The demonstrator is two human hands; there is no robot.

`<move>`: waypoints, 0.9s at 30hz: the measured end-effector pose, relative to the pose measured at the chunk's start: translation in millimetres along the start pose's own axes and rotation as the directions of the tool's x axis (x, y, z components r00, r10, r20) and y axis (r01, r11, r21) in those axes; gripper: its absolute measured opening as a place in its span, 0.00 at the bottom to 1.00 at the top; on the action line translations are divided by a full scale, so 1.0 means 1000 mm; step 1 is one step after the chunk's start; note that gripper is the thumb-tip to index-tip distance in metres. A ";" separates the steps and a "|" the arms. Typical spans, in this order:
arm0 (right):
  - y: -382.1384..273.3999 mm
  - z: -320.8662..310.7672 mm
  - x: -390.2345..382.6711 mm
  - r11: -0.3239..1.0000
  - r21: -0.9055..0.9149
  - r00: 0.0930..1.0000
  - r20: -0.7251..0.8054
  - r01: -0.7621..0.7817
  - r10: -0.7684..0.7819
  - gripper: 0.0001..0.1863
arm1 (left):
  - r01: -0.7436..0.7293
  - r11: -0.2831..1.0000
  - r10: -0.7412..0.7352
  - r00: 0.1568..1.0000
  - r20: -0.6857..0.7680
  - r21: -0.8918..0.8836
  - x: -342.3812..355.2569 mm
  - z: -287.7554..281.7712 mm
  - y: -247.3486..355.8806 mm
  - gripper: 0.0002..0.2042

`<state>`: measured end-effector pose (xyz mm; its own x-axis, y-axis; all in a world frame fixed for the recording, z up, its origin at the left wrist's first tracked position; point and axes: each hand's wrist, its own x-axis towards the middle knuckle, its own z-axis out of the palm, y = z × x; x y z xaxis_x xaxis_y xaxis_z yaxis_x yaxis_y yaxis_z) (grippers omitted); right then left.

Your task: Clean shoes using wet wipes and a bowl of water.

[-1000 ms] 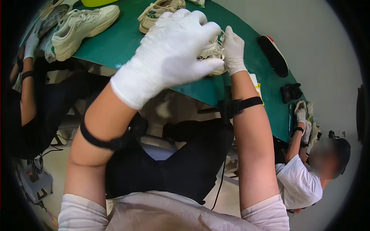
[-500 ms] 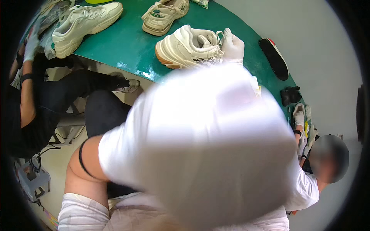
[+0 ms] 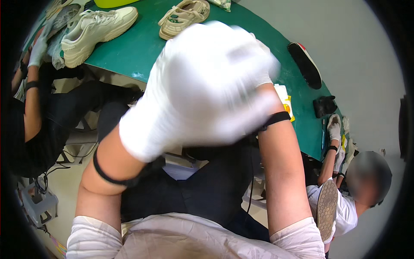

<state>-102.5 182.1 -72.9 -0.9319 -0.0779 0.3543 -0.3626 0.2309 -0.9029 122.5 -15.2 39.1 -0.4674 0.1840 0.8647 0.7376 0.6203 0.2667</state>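
Observation:
My left hand (image 3: 194, 86), in a white glove, is raised close to the camera and smeared by motion, so its fingers cannot be read. It covers the middle of the view. Behind it, only the edge of my right hand (image 3: 266, 71), also white-gloved, shows above the green table; its fingers are hidden. Whatever lies between the hands is out of sight. Beyond them on the table stands a beige sneaker (image 3: 183, 19). Farther left is a cream sneaker (image 3: 97, 32) with its toe toward the upper right.
On the green table (image 3: 116, 56), a white-and-yellow packet (image 3: 285, 102), a black-soled shoe (image 3: 305, 64) and a black object (image 3: 324, 106) lie to the right. Co-workers' gloved hands (image 3: 38, 51) appear at left and right. A shoe sole (image 3: 327, 207) shows at lower right.
My left hand has drawn back from very near the camera, uncovering my lap and right forearm. The cream sneaker seen earlier at my right hand is now hidden behind my left glove.

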 end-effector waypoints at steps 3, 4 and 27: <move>-0.002 0.009 0.001 1.000 0.028 1.000 0.015 -0.003 0.003 0.28 | 0.157 0.959 -0.149 0.988 -0.051 0.236 -0.014 0.045 -0.064 0.28; -0.003 0.007 0.001 1.000 -0.020 0.999 0.042 -0.009 0.010 0.26 | 0.158 0.960 -0.148 0.987 -0.060 0.233 -0.025 0.053 -0.077 0.28; -0.048 -0.027 -0.007 0.785 0.449 0.905 0.194 -0.426 0.379 0.26 | 0.293 0.955 -0.294 0.955 -0.040 -0.046 -0.070 0.059 -0.107 0.27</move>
<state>-78.0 197.5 -26.0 -0.9829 -0.1708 -0.0691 0.1066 -0.2214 -0.9693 47.2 -49.3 -75.3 -0.6437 -0.0378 0.7643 0.5901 0.6114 0.5272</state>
